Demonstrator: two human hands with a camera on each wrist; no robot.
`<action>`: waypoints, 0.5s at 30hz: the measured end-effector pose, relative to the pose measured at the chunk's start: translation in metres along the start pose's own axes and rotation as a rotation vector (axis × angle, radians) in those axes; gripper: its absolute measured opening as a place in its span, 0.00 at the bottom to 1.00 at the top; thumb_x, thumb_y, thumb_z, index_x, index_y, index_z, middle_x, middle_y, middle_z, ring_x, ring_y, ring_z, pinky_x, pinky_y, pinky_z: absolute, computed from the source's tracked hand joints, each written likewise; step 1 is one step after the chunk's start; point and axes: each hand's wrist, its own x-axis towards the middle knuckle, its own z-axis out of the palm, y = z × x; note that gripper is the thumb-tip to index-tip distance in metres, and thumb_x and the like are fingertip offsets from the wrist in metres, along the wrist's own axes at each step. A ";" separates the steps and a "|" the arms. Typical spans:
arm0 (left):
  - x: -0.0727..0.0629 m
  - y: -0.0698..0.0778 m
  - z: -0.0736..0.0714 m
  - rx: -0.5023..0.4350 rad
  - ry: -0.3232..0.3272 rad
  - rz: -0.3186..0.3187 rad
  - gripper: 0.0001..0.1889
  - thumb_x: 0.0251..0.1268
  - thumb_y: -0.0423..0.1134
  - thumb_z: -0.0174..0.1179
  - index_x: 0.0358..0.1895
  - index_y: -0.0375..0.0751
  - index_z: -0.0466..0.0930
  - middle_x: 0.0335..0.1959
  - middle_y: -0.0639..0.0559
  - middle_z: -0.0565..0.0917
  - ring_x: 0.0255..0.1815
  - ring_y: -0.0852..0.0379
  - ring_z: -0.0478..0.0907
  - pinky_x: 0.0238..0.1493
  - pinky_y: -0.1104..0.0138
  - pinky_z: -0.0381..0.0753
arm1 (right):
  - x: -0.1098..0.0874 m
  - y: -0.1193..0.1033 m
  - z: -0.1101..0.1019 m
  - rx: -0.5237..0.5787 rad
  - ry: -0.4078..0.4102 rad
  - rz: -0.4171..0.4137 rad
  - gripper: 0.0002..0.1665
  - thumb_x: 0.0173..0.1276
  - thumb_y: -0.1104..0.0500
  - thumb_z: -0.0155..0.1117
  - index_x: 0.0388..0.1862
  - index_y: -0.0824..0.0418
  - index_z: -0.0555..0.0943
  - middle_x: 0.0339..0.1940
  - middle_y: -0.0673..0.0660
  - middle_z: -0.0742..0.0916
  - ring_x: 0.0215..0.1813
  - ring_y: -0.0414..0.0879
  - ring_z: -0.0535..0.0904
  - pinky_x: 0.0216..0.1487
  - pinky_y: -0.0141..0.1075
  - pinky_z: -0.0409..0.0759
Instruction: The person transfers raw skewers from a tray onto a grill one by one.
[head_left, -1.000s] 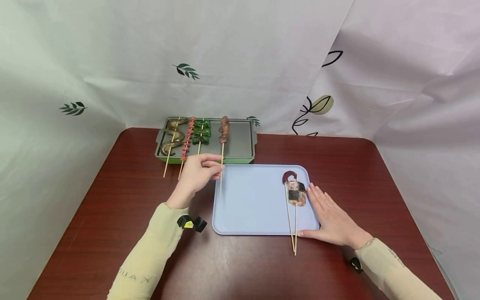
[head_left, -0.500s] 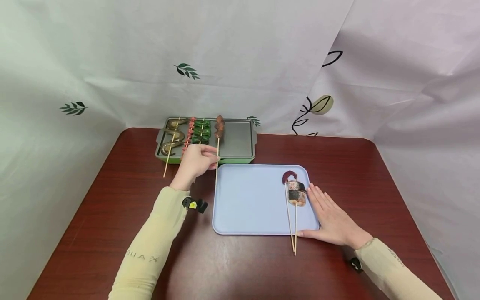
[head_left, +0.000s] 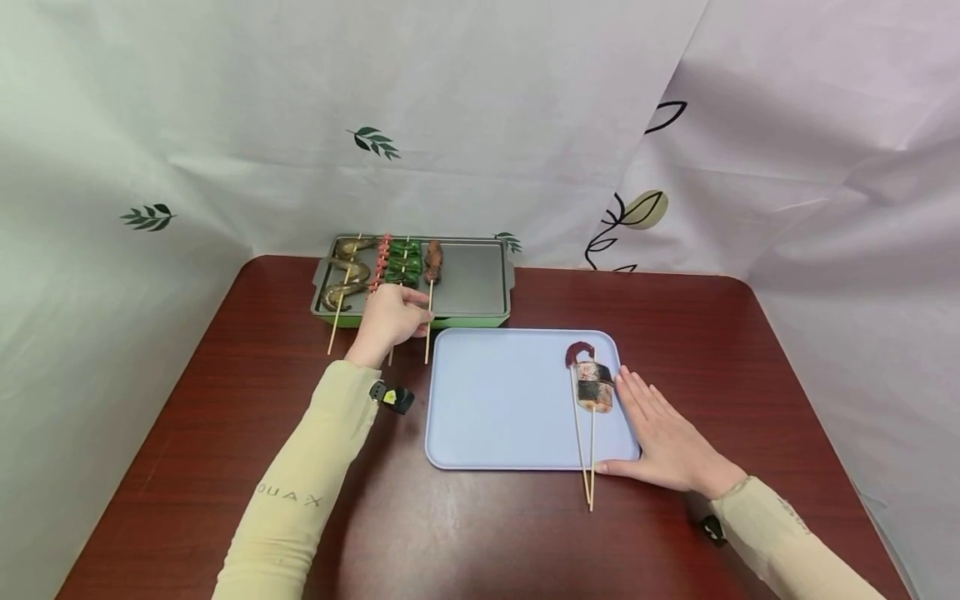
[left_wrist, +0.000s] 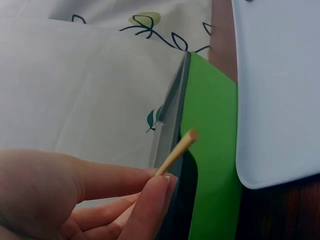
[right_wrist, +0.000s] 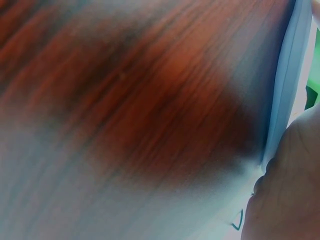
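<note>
Between thumb and fingers, my left hand [head_left: 393, 319] pinches the stick of a brown meat skewer [head_left: 433, 262], whose meat end lies over the grill pan [head_left: 476, 279]. In the left wrist view the blunt end of the wooden stick [left_wrist: 176, 152] pokes out past the fingertips, beside the pan's green side [left_wrist: 212, 130]. My right hand [head_left: 663, 437] lies with fingers straight along the right edge of the pale blue tray [head_left: 502, 400], thumb by its near edge. On that tray rest a dark red curled skewer [head_left: 578, 353] and a skewer of black-and-white pieces [head_left: 595, 386], sticks overhanging the front.
Left of the meat skewer, the pan holds a shrimp skewer [head_left: 352, 271], a skewer of small red pieces [head_left: 382, 260] and a green pepper skewer [head_left: 405, 262]. All stands on a dark red table [head_left: 720, 350]; a white patterned curtain [head_left: 480, 125] hangs behind.
My left hand has moved left and away from me with the meat skewer, bringing it beside the green pepper skewer and lower onto the pan. The right hand and tray stay put.
</note>
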 end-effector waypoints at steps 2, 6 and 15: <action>0.001 0.000 0.000 0.001 -0.002 -0.006 0.16 0.68 0.30 0.66 0.58 0.33 0.84 0.41 0.38 0.88 0.26 0.58 0.86 0.43 0.53 0.88 | 0.000 0.000 0.000 -0.003 0.001 0.001 0.77 0.56 0.17 0.61 0.81 0.72 0.49 0.83 0.67 0.51 0.81 0.63 0.47 0.80 0.49 0.46; 0.001 0.000 0.001 0.017 0.008 -0.007 0.17 0.68 0.31 0.67 0.59 0.34 0.84 0.41 0.39 0.88 0.28 0.55 0.87 0.42 0.54 0.88 | 0.000 0.001 0.000 -0.002 -0.001 0.003 0.77 0.56 0.17 0.61 0.81 0.72 0.49 0.83 0.67 0.51 0.81 0.63 0.47 0.80 0.49 0.46; -0.009 0.000 -0.004 0.137 0.170 0.164 0.22 0.66 0.41 0.70 0.60 0.35 0.83 0.30 0.45 0.89 0.29 0.51 0.87 0.37 0.56 0.84 | -0.001 -0.001 0.000 0.003 0.003 0.004 0.76 0.56 0.18 0.61 0.81 0.72 0.49 0.83 0.67 0.51 0.81 0.63 0.47 0.80 0.47 0.44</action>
